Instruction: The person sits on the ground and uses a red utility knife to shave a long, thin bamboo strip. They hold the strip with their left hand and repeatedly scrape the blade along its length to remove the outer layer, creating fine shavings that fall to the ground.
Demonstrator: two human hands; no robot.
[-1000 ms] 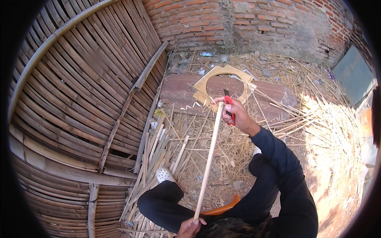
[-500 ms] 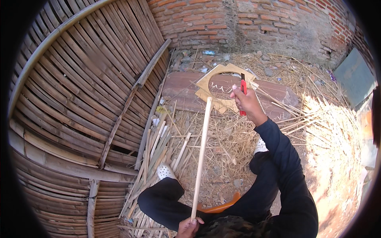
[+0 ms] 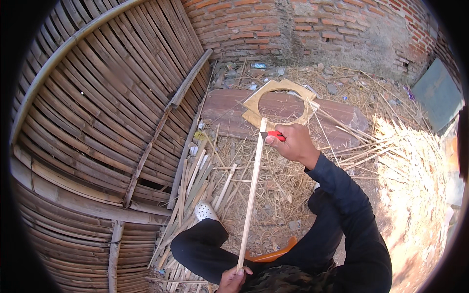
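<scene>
My left hand, low in the view near my lap, is closed around the near end of a long pale bamboo strip. The strip rises away from me, its far end a little below a flat board with a round hole. My right hand is closed on a red utility knife, most of whose handle is hidden by the fingers. The knife's dark blade lies across the strip just below its far end and appears to touch it.
A reddish-brown plank lies beneath the holed board, before a brick wall. Slatted bamboo panels stand at my left, with several loose strips beside them. Straw and shavings cover the ground. Part of an orange seat shows beneath me.
My right hand has come down and left, turning the utility knife from upright to sideways, its blade now at the strip's upper end. My left hand keeps its hold on the strip.
</scene>
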